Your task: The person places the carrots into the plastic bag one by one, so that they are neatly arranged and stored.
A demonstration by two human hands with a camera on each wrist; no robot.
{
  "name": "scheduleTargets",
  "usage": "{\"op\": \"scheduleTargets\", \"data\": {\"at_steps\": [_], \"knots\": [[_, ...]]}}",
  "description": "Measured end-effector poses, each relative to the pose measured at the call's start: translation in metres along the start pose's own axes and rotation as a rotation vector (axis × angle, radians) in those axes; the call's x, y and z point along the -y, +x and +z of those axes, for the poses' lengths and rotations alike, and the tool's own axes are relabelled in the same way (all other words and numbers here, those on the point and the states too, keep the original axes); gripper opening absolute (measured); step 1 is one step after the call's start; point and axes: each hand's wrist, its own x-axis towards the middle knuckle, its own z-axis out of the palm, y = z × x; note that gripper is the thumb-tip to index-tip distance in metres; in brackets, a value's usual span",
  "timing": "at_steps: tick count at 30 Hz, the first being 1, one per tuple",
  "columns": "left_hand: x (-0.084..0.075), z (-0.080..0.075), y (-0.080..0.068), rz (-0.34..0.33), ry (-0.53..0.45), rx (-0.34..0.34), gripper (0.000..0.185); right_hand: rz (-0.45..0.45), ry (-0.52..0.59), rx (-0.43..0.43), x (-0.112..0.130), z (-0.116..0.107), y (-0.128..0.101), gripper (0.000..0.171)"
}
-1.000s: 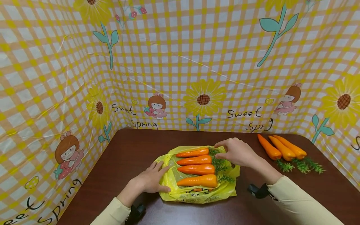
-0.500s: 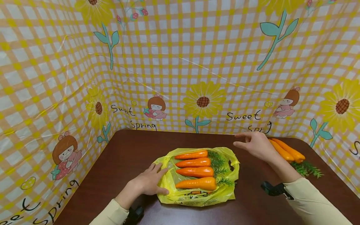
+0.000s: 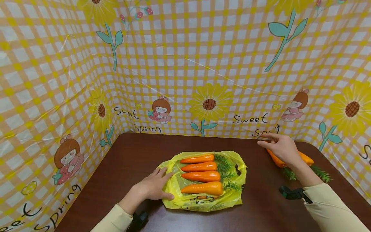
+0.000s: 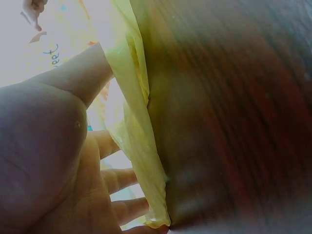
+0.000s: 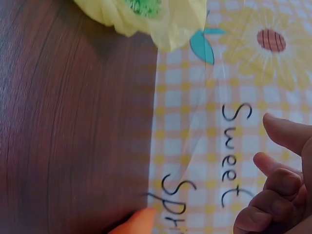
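Observation:
A yellow plastic bag (image 3: 235, 200) lies flat on the table, with several orange carrots (image 3: 203, 187) in a row on it, green tops to the right. My left hand (image 3: 152, 187) rests on the bag's left edge with fingers spread; in the left wrist view its fingers touch the thin yellow plastic (image 4: 139, 126). Over at the right, my right hand (image 3: 282, 149) hovers in front of loose carrots (image 3: 306, 159) and partly hides them. It holds nothing: thumb and forefinger stand apart, and the other fingers (image 5: 278, 204) are loosely bent. A carrot tip (image 5: 136, 223) shows low in the right wrist view.
The dark brown table (image 3: 127, 158) has a checked, flower-printed cloth (image 3: 179, 74) standing up behind it and at both sides. Green carrot leaves (image 3: 321, 174) spread toward the table's right edge. A black strap device (image 3: 295, 194) sits on the right wrist.
My right hand has left the carrot tops on the bag and moved right, to the loose carrots. My left hand and the bag have stayed nearly in place.

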Motion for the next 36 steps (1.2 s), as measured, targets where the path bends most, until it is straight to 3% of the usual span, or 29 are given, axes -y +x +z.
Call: {"op": "scheduleTargets", "data": {"at_steps": [16,28,36], "knots": [[0.001,0.002,0.002,0.001,-0.002,0.005,0.087,0.224,-0.001,0.052,-0.046,-0.009,-0.004,0.079],[0.001,0.003,-0.001,-0.007,0.004,0.007,0.088,0.306,-0.036,0.044,-0.068,0.004,-0.012,0.094],[0.003,0.003,0.002,-0.001,0.001,0.003,0.088,0.275,-0.15,0.057,-0.073,0.01,-0.012,0.097]]}}
